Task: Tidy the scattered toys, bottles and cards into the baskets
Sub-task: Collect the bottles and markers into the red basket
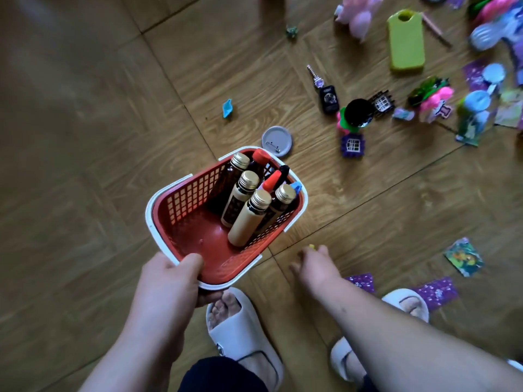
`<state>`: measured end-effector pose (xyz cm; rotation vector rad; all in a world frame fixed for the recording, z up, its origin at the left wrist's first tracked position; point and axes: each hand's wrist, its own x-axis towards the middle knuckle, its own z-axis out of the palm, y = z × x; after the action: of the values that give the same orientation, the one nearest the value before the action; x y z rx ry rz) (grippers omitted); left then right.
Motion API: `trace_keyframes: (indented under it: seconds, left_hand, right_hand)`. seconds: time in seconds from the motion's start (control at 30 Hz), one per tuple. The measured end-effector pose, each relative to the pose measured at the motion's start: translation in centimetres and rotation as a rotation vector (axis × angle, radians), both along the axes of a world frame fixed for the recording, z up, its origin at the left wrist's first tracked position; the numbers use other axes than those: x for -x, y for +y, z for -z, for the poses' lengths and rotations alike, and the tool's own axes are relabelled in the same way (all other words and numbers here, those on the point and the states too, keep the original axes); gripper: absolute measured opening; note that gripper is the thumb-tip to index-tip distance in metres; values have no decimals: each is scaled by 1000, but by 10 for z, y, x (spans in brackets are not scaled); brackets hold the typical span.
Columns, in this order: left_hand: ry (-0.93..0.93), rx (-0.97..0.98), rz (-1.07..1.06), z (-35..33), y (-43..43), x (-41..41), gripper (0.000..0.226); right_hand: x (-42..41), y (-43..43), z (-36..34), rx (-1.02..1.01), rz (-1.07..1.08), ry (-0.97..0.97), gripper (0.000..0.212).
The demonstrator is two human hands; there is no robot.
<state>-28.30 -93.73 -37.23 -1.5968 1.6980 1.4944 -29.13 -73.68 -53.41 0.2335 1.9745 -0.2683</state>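
Slipper (243, 332): pale, open-toed, flat on the wood-grain floor (85, 137) at the near edge, toes showing.
Left hand (172, 281): grips the near rim of the basket (184, 199), thumb hooked inside over the white edge, fingers (210, 297) curled underneath.
Basket: red lattice walls, white rim, at centre; near corner overlaps the slipper's toes in view; near half of its bottom bare.
Bottles (244, 222): four with gold screw caps, leaning together against the basket's far right wall.
Red-capped bottle (261, 157): in the basket's far corner, behind the gold caps.
Red-tipped marker (273, 179): slants among the bottles, inside the basket.
Right hand (314, 267): reaches to the floor just right of the basket, fingers bent, tips at a small yellow piece (311, 246); blurred, so cannot tell whether pinching or only touching.
Badge (276, 141): round, silver back and pin up, on the floor just beyond the basket's far rim.
Blue toy (227, 108): small, alone, far left of the badge.
Purple window block (353, 145): right of the badge, touching a pink and green toy.
Yellow-green case (406, 42): flat, far right.
Pink plush (358, 12): at the far edge, left of the case.
Picture card (464, 260): on the floor, well right of the right hand.
Purple cards (434, 292): near right.
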Motion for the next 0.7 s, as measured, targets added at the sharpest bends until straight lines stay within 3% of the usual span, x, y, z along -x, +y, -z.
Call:
trace_keyframes:
  seconds: [0.27, 0.37, 0.43, 0.57, 0.7]
  left_hand:
    - [4, 25, 66, -49, 40, 48, 16]
    - [-11, 27, 103, -81, 62, 68, 15]
    - [-38, 24, 126, -105, 77, 79, 13]
    - [-47, 20, 232, -147, 104, 101, 16]
    - [-17, 7, 316, -193, 132, 125, 21]
  right_hand:
    - [85, 55, -87, 133, 599, 603, 37]
    - [113, 65, -147, 247, 697, 898, 39]
    - [124, 66, -193, 409, 658, 1028, 38]
    - [125, 63, -257, 712, 320, 978, 40]
    - [135, 72, -292, 484, -114, 971, 44]
